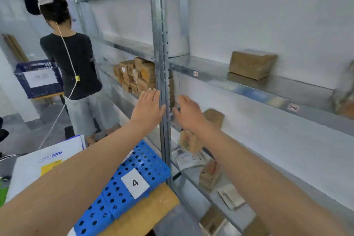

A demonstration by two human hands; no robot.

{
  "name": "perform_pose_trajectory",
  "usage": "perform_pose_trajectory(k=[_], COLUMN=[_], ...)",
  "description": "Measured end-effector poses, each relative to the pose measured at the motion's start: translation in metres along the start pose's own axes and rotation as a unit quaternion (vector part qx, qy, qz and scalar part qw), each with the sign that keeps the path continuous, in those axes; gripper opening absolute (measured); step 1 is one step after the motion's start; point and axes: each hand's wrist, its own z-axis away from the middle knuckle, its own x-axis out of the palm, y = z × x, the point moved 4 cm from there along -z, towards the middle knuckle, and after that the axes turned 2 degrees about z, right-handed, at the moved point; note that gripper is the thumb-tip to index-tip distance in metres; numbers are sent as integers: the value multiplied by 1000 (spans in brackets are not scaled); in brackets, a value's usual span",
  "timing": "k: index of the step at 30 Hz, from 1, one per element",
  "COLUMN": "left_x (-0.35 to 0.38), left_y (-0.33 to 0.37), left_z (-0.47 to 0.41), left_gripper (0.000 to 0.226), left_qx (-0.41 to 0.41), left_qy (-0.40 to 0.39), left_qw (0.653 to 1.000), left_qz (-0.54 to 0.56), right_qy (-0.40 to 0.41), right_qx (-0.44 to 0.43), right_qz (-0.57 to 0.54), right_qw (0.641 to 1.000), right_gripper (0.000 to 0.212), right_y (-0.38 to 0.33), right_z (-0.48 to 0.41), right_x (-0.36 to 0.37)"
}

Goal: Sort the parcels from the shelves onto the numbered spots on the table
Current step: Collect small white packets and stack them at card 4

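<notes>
Though empty, hands [148, 107] [188, 112] just before parcel [214, 118]

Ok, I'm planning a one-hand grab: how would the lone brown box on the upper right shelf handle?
The brown box looks like cardboard with flat faces, so probably stiff and unlikely to roll. It sits flat on the smooth metal shelf, so a push would likely slide it. Weight cannot be judged.

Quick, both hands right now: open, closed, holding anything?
Left hand: open, fingers straight, empty, by the grey metal shelf upright.
Right hand: open, fingers relaxed, holding nothing.
</notes>
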Motion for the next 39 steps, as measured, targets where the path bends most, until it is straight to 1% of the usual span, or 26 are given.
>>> perform_pose_trajectory(k=[2, 5, 11, 14, 16, 19, 24, 29, 32, 36, 39], left_x=[-13, -36, -78, -88, -100, -119, -151, -160, -155, -138, -124], left_y=[37, 91, 194, 249, 286, 338, 410, 479, 521, 570, 592], left_z=[5, 22, 103, 161, 199, 241, 287, 326, 349, 382, 403], left_gripper=[57, 55, 53, 52, 53, 57, 55, 55, 53, 49, 49], left_qx=[38, 105, 210, 264, 288, 334, 373, 405, 397, 404, 377], left_qy=[11, 45, 57, 52, 33, 29, 20, 10, -17, -43, -62], left_qw=[999, 992, 966, 945, 930, 909, 890, 878, 882, 884, 894], left_qz=[18, 55, 142, 187, 227, 246, 262, 254, 254, 232, 233], right_qy=[21, 39, 89, 84, 71, 55, 71, 69, 57, 30, 11], right_qx=[40, 103, 217, 269, 298, 328, 385, 432, 456, 458, 452], right_qz=[19, 47, 98, 121, 133, 174, 182, 178, 153, 167, 170], right_qw=[999, 993, 967, 952, 942, 927, 902, 881, 875, 872, 876], right_gripper=[50, 58, 55, 55, 57, 58, 57, 56, 56, 55, 48], right_y=[16, 38, 45, 43, 42, 45, 57, 92, 121, 165, 189], right_z=[37, 97, 251, 332, 383, 449, 545, 631, 677, 732, 760], right_x=[-31, -74, -134, -146, -158, -187, -238, -273, -283, -285, -283])
